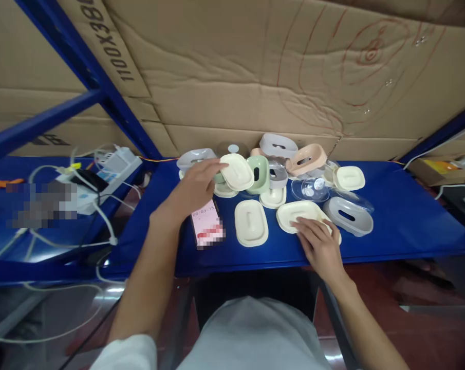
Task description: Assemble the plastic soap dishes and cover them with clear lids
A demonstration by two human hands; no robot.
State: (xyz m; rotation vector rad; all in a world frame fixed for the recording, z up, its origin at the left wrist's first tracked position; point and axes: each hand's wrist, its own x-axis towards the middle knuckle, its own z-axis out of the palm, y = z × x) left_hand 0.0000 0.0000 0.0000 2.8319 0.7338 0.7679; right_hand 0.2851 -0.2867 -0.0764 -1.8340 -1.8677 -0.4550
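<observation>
My left hand [196, 187] is closed on the edge of a cream, rounded plastic lid-like piece [238, 173], tilted up over the pile. My right hand [320, 242] has its fingers together on a second cream lid-like piece [294, 210] near the table's front edge, covering its right part. Between the hands a third cream piece [251, 223], with a raised ridge along its middle, lies flat. Beside the left hand's piece stands a green plastic box [258, 174] with a dark slot. A grey slotted box [348, 216] lies right of my right hand.
Behind are a peach slotted box [308, 158], a pale grey box [278, 145] and clear plastic covers [310, 191]. Another cream piece [348, 178] rests at the right. A phone [208, 225] showing a timer lies left on the blue table [409, 221]. Cables and a power strip [118, 167] are further left.
</observation>
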